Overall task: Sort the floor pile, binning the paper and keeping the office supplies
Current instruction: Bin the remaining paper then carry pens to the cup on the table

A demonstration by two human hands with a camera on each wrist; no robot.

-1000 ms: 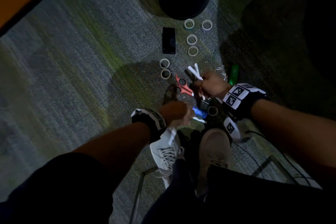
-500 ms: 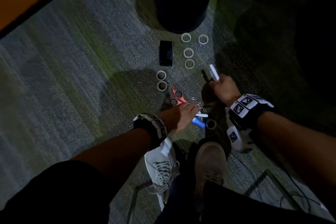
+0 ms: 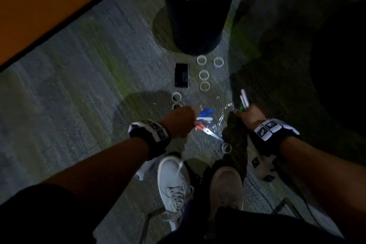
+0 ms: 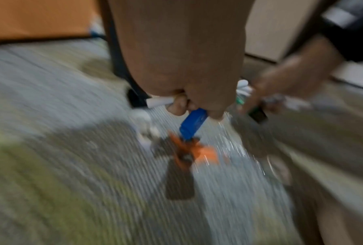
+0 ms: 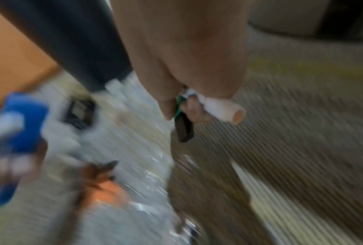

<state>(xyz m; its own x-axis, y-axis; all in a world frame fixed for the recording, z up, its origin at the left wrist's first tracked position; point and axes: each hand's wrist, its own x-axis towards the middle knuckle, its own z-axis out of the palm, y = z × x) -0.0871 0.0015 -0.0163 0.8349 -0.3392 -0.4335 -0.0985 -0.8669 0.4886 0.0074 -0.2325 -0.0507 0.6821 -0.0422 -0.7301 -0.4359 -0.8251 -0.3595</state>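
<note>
My left hand (image 3: pixel 183 120) grips a blue marker-like stick (image 3: pixel 206 113) (image 4: pixel 194 124) together with a white pen (image 3: pixel 205 118) (image 4: pixel 159 101), lifted just above the carpet. My right hand (image 3: pixel 250 116) holds a bundle of white markers (image 3: pixel 244 98) (image 5: pixel 222 110) and a green-and-black one (image 5: pixel 183 127). Orange-handled scissors (image 3: pixel 208 131) (image 4: pixel 205 153) lie on the carpet between my hands, beside scattered shiny paper clips (image 3: pixel 223 114). The dark cylindrical bin (image 3: pixel 195 8) stands just beyond the pile.
Several white tape rolls (image 3: pixel 204 75) and a black phone-like slab (image 3: pixel 181 75) lie in front of the bin. One more tape roll (image 3: pixel 226 147) sits near my shoes (image 3: pixel 174 186). An orange wall panel (image 3: pixel 49 2) runs along the left, and cables (image 3: pixel 297 198) trail at the right.
My left hand has picked the blue stick and white pen up off the carpet. My right hand stays up with its markers. The view has tilted towards the bin.
</note>
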